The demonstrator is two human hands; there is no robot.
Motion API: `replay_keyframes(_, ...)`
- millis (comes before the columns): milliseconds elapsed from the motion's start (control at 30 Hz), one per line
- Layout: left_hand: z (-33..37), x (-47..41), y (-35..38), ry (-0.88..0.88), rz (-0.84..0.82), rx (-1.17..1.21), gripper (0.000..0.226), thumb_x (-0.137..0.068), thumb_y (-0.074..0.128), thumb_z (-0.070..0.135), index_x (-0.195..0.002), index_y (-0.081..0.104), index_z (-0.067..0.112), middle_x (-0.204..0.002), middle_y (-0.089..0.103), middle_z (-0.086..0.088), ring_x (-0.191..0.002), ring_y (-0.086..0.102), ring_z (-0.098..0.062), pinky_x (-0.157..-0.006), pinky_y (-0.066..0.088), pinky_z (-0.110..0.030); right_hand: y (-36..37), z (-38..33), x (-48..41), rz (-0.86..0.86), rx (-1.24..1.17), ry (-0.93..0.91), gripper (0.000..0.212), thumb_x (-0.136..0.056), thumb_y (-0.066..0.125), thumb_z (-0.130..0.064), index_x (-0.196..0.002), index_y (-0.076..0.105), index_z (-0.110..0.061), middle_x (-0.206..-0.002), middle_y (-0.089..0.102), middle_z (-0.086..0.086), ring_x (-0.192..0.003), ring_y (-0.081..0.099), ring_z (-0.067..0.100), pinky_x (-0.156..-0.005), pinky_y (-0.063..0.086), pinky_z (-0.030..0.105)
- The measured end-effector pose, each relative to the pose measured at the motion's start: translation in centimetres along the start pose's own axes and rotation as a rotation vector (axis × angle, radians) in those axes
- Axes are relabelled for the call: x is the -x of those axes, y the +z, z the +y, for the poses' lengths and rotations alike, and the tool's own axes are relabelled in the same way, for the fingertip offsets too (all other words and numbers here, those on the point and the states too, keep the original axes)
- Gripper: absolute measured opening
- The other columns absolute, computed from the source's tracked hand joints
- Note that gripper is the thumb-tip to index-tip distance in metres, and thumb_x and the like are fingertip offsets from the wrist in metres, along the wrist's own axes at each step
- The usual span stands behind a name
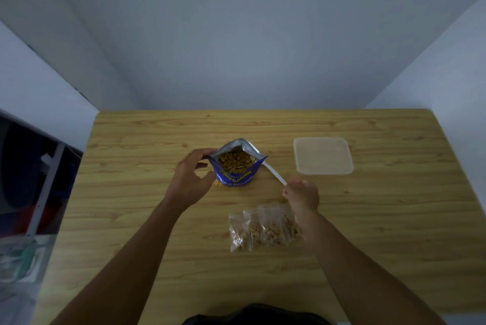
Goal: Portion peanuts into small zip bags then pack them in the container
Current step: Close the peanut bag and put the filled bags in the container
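Observation:
A blue peanut bag (236, 176) stands open on the wooden table (157, 246), with peanuts visible inside. My left hand (190, 178) grips the bag's left edge. My right hand (302, 196) pinches the near end of a white spoon handle (274, 174); its far end dips into the bag's right side. Three small clear zip bags (263, 230) holding peanuts lie side by side in front of the blue bag, partly under my right wrist. A clear plastic container (323, 155) with its lid on sits to the right.
Walls close in behind the table and at both sides. Left of the table stands a metal frame (44, 188) with dark items, and white wrapped things lie below it. The table's near edge runs by my body.

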State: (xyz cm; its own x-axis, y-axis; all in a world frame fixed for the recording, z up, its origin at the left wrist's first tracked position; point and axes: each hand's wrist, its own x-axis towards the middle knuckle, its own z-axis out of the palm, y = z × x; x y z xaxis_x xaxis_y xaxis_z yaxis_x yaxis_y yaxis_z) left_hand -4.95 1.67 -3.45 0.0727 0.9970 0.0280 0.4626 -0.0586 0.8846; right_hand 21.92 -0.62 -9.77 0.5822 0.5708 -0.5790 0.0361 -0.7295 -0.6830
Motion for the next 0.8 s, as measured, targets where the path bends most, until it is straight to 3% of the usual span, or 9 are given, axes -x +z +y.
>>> replay_keyframes(133,-0.3,-0.7,-1.3,0.002,-0.105,-0.035,0.057,-0.077,0.079,0.001,-0.129,0.060,0.014,-0.117,0.064,0.011,-0.107,0.061,0.002,-0.089,0.050,-0.012,-0.4,-3.2,3.3,-0.054,0.023,-0.461,0.025,-0.085,0.066,-0.006,-0.105,0.070,-0.022,-0.102,0.069,-0.004,-0.085,0.065,0.013,-0.065,0.048,0.018)
replay_keyframes(233,-0.4,-1.7,-1.9,-0.017,-0.148,-0.056,0.057,-0.075,0.084,0.008,-0.127,0.062,0.016,-0.111,0.066,0.014,-0.102,0.063,0.003,-0.089,0.050,-0.011,-0.2,-6.0,3.7,-0.333,0.133,-0.728,0.042,-0.084,0.076,-0.017,-0.123,0.064,-0.026,-0.115,0.064,-0.013,-0.099,0.061,0.002,-0.079,0.050,0.016)
replay_keyframes(333,-0.1,-2.7,-2.2,0.020,-0.177,-0.120,0.044,-0.073,0.084,0.011,-0.116,0.071,0.013,-0.099,0.069,0.010,-0.094,0.064,0.004,-0.088,0.050,-0.012,0.1,-8.1,2.8,-0.502,0.397,-0.920,0.054,-0.079,0.077,-0.009,-0.130,0.064,-0.022,-0.118,0.066,-0.002,-0.110,0.060,0.014,-0.093,0.048,0.030)
replay_keyframes(400,0.1,-3.2,-2.3,0.055,-0.182,-0.161,0.031,-0.073,0.084,0.011,-0.103,0.077,0.014,-0.089,0.071,0.007,-0.087,0.066,-0.004,-0.082,0.050,-0.013,0.5,-9.0,2.5,-0.485,0.482,-0.985,0.050,-0.075,0.079,-0.007,-0.123,0.070,-0.017,-0.106,0.070,0.003,-0.102,0.064,0.021,-0.090,0.050,0.035)
replay_keyframes(467,0.1,-3.5,-2.3,0.074,-0.174,-0.202,0.019,-0.073,0.084,0.010,-0.090,0.079,0.015,-0.079,0.070,0.010,-0.079,0.065,-0.001,-0.075,0.047,-0.010,0.6,-9.6,2.3,-0.460,0.551,-1.007,0.038,-0.074,0.080,-0.007,-0.112,0.076,-0.012,-0.093,0.071,0.006,-0.093,0.065,0.026,-0.083,0.049,0.036)
replay_keyframes(533,0.1,-3.6,-2.4,0.105,-0.172,-0.261,0.012,-0.075,0.083,0.008,-0.085,0.079,0.013,-0.074,0.066,0.013,-0.075,0.062,0.006,-0.071,0.041,-0.004,0.5,-9.5,1.8,-0.434,0.634,-1.061,0.023,-0.077,0.078,-0.007,-0.100,0.078,-0.010,-0.086,0.067,0.009,-0.088,0.063,0.029,-0.074,0.043,0.033)
replay_keyframes(633,-0.1,-3.5,-2.5,0.137,-0.183,-0.330,0.008,-0.078,0.079,0.004,-0.084,0.078,0.010,-0.073,0.066,0.007,-0.072,0.060,-0.001,-0.069,0.038,-0.002,0.1,-8.6,1.2,-0.382,0.671,-1.073,0.009,-0.084,0.072,-0.007,-0.091,0.077,-0.009,-0.084,0.063,0.008,-0.085,0.059,0.027,-0.071,0.034,0.028)
replay_keyframes(733,0.0,-3.7,-1.8,0.189,-0.192,-0.379,0.007,-0.079,0.076,0.004,-0.083,0.076,0.010,-0.075,0.068,0.001,-0.070,0.061,-0.014,-0.068,0.037,-0.007,0.1,-8.0,1.4,-0.328,0.605,-1.081,0.007,-0.084,0.068,-0.007,-0.081,0.075,-0.006,-0.077,0.061,0.009,-0.074,0.056,0.025,-0.065,0.036,0.028)
replay_keyframes(800,0.2,-3.8,-1.4,0.197,-0.192,-0.400,0.006,-0.080,0.075,0.004,-0.084,0.075,0.010,-0.077,0.068,-0.001,-0.072,0.063,-0.019,-0.070,0.041,-0.019,0.2,-7.8,1.6,-0.294,0.584,-1.074,0.008,-0.081,0.068,-0.004,-0.076,0.073,-0.005,-0.073,0.060,0.009,-0.069,0.054,0.023,-0.061,0.038,0.029)
